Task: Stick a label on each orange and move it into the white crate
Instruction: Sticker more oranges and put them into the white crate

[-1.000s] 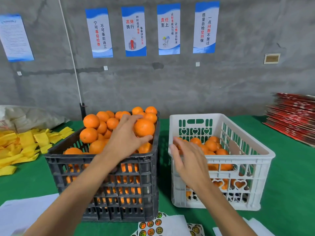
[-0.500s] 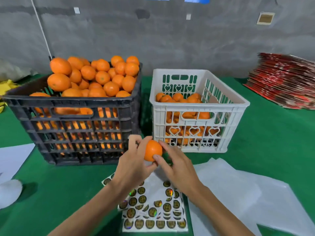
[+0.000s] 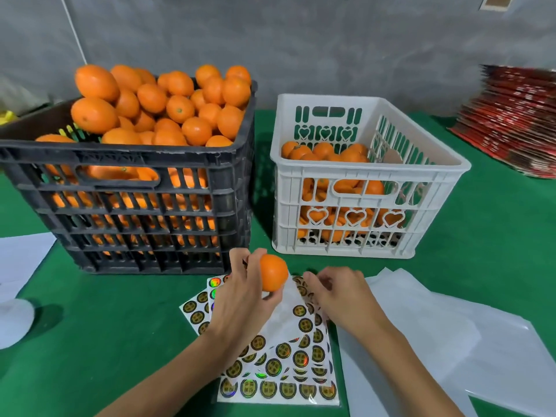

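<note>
Held in my left hand, with fingers and thumb curled round it, one orange sits just above the sticker sheets on the green table. My right hand is down on the sheets with its fingers bent at a sticker, but I cannot tell if it has one. Both crates stand behind: the black crate piled high, the white crate partly full of oranges.

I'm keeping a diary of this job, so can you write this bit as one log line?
step: labelling | left hand: holds round orange fruit | right hand: fingers on glossy sticker sheet | white plastic crate: partly filled
</note>
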{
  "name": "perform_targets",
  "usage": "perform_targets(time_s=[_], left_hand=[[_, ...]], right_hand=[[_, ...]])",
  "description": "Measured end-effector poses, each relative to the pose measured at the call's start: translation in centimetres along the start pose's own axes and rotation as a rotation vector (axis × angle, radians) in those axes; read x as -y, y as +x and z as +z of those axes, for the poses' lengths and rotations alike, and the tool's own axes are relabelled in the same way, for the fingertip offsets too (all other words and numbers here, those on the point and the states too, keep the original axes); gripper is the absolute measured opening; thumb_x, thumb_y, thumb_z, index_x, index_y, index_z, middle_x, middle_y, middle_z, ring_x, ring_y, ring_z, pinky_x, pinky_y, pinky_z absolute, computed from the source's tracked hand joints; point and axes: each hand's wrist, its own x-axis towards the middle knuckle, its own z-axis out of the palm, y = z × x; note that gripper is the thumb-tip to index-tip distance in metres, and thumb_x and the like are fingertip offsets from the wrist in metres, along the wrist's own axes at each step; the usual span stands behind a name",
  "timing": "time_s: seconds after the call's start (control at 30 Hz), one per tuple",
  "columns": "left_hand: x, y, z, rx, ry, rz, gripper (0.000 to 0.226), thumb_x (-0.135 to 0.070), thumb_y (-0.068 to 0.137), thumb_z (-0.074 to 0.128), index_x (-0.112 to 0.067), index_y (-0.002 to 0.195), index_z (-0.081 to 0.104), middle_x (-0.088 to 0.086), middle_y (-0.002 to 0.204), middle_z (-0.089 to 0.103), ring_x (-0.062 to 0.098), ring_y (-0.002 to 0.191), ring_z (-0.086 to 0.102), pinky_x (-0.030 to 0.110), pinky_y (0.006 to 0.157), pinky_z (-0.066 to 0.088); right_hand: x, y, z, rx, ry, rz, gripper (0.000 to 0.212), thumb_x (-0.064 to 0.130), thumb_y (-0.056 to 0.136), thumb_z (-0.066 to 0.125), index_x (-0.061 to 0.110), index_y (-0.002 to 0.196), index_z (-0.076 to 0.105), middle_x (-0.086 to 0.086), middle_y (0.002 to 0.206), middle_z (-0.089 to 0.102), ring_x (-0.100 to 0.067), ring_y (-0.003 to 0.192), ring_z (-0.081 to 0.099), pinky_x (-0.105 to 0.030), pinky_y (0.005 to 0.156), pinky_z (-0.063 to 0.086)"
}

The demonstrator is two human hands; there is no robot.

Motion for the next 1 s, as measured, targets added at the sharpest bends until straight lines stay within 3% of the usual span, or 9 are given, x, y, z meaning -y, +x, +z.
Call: perform_targets(time_s=[0.13,0.2,0.3,0.43,0.57,0.67,0.77,0.87,1.0], left_hand=[[0.1,0.0,0.2,0.015,-0.005,-0.055,0.069,-0.037,0.082,0.087,-0.006,0.133,0.054,0.01,0.123,0.039,0.024,0.061,0.06,0.026,0.041,0.049],[0.4,0.1,0.5,0.018,-0.024,-0.08,0.068,-0.036,0.084,0.087,-0.007,0.134,0.052,0.01,0.128,0.038,0.019,0.064,0.053,0.019,0.044,0.042],[0.8,0.2,0.9,0.028,-0.054,-0.102,0.068,-0.036,0.086,0.085,-0.009,0.137,0.049,0.009,0.135,0.037,0.016,0.07,0.05,0.013,0.051,0.032],[1.2,0.0,0.9,0.02,-0.078,-0.099,0.071,-0.042,0.088,0.082,-0.011,0.14,0.045,0.007,0.14,0.035,0.016,0.073,0.054,0.015,0.055,0.038],[1.2,-0.1,0.8,0.004,-0.093,-0.092,0.071,-0.043,0.088,0.081,-0.01,0.14,0.046,0.007,0.141,0.036,0.023,0.082,0.066,0.022,0.059,0.045],[1.3,-0.1,0.7,-0.007,-0.099,-0.088,0.07,-0.042,0.089,0.08,-0.01,0.141,0.046,0.005,0.141,0.035,0.024,0.086,0.067,0.022,0.059,0.046],[1.4,-0.1,0.8,-0.015,-0.088,-0.077,0.071,-0.043,0.088,0.081,-0.01,0.141,0.046,0.007,0.141,0.036,0.024,0.086,0.067,0.02,0.059,0.045],[1.4,-0.1,0.9,-0.021,-0.085,-0.068,0.073,-0.046,0.089,0.079,-0.011,0.142,0.044,0.006,0.142,0.034,0.025,0.09,0.068,0.021,0.061,0.046],[1.5,-0.1,0.8,-0.029,-0.101,-0.058,0.072,-0.048,0.091,0.077,-0.01,0.143,0.044,0.006,0.141,0.035,0.024,0.092,0.066,0.022,0.061,0.049]], right_hand=[[0.4,-0.3,-0.6,0.228,0.289,0.162,0.044,0.049,0.1,0.059,0.011,0.08,0.069,0.002,0.068,0.076,-0.011,0.042,0.057,-0.015,0.043,0.041],[0.4,-0.5,-0.5,0.317,0.412,0.161,0.042,0.056,0.094,0.066,0.014,0.089,0.07,-0.001,0.074,0.078,-0.013,0.045,0.052,-0.017,0.047,0.042],[0.5,-0.9,-0.1,0.375,0.469,0.12,0.047,0.067,0.08,0.076,0.03,0.109,0.069,0.002,0.077,0.076,-0.01,0.059,0.061,-0.02,0.056,0.044],[0.2,-1.1,-0.2,0.318,0.424,0.037,0.048,0.067,0.079,0.077,0.04,0.116,0.067,0.012,0.089,0.073,-0.007,0.07,0.071,-0.023,0.063,0.051],[0.6,-1.0,-0.7,0.345,0.587,0.119,0.062,0.063,0.075,0.079,0.026,0.122,0.065,0.004,0.097,0.078,-0.011,0.044,0.052,-0.02,0.046,0.043],[1.2,-1.2,-0.6,0.42,0.651,0.138,0.051,0.05,0.082,0.08,0.025,0.124,0.066,-0.006,0.094,0.079,-0.008,0.042,0.041,-0.018,0.042,0.034],[1.3,-1.2,-0.5,0.378,0.656,0.16,0.048,0.049,0.083,0.076,0.022,0.121,0.068,-0.005,0.095,0.079,-0.007,0.043,0.043,-0.018,0.042,0.034],[1.2,-1.0,-0.7,0.338,0.665,0.204,0.029,0.038,0.096,0.069,0.02,0.118,0.069,-0.001,0.104,0.078,-0.011,0.043,0.048,-0.018,0.042,0.036],[2.1,-1.5,-0.4,0.54,0.853,0.265,0.03,0.039,0.103,0.06,0.016,0.116,0.073,-0.005,0.115,0.077,-0.008,0.041,0.043,-0.016,0.041,0.033]])
